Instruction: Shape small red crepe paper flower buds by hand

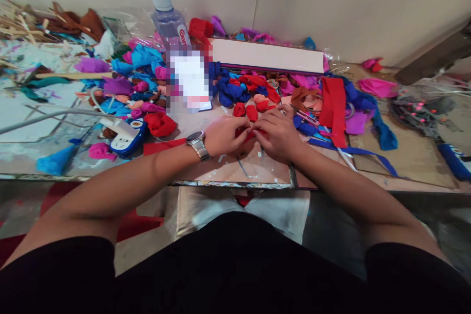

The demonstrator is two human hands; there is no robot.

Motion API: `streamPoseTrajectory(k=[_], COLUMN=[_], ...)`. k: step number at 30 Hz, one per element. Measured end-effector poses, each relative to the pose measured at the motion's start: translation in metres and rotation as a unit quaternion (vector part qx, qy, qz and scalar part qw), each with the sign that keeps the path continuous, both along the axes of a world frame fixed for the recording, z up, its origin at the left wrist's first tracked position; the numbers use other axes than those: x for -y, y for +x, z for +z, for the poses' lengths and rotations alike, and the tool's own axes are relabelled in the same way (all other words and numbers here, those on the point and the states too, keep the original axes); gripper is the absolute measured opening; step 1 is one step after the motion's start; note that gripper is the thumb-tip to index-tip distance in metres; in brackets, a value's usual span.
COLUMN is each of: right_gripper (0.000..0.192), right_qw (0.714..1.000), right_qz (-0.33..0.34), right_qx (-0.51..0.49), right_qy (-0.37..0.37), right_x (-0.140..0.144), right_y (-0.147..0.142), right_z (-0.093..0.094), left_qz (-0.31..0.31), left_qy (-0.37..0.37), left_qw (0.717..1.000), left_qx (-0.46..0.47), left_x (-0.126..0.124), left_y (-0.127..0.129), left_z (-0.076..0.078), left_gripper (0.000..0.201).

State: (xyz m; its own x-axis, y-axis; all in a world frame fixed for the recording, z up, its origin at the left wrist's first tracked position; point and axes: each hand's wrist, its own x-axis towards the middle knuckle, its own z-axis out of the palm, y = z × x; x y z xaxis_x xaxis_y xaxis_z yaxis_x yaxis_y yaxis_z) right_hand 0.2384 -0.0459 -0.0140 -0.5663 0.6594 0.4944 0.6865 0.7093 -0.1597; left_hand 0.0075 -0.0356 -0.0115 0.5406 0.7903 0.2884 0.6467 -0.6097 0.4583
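My left hand (227, 135), with a watch on its wrist, and my right hand (276, 130) meet over the table's front part. Both have their fingers closed on a piece of red crepe paper (249, 136), which shows only in part between the fingertips. Just beyond the fingers lie small rolled red paper flowers (239, 109). A flat red paper strip (164, 146) lies beside my left wrist, partly under the forearm. To the right of my right hand, a wide red crepe strip (333, 113) hangs over the paper pile.
A water bottle (171, 22) stands behind a blurred-out phone-like object (191, 78). A blue-white power strip (128, 137) with a grey cable sits at left. Heaps of coloured paper (121, 86) surround a long white box (267, 55). Wooden sticks (22, 22) lie far left.
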Motion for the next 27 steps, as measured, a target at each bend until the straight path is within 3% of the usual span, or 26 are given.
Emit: streamPoseTrajectory(k=[14, 21, 27], right_gripper=[0.008, 0.011, 0.01], right_qw=[1.0, 0.999, 1.0], right_qz=[-0.006, -0.003, -0.007], right_qx=[-0.007, -0.031, -0.02], right_qy=[-0.006, -0.012, -0.018], right_x=[0.0013, -0.0008, -0.0009], right_y=[-0.0024, -0.0005, -0.0013], right_z=[0.0008, -0.0011, -0.0007], left_qz=[-0.038, -0.004, -0.028], left_qy=[0.051, 0.024, 0.025], left_qw=[0.997, 1.0, 0.999], left_qx=[-0.031, -0.012, 0.0], left_x=[-0.0008, -0.0001, -0.0014], left_y=[0.001, 0.0014, 0.0014], left_z=[-0.0042, -0.0062, -0.0075], left_gripper=[0.026, 0.028, 0.027])
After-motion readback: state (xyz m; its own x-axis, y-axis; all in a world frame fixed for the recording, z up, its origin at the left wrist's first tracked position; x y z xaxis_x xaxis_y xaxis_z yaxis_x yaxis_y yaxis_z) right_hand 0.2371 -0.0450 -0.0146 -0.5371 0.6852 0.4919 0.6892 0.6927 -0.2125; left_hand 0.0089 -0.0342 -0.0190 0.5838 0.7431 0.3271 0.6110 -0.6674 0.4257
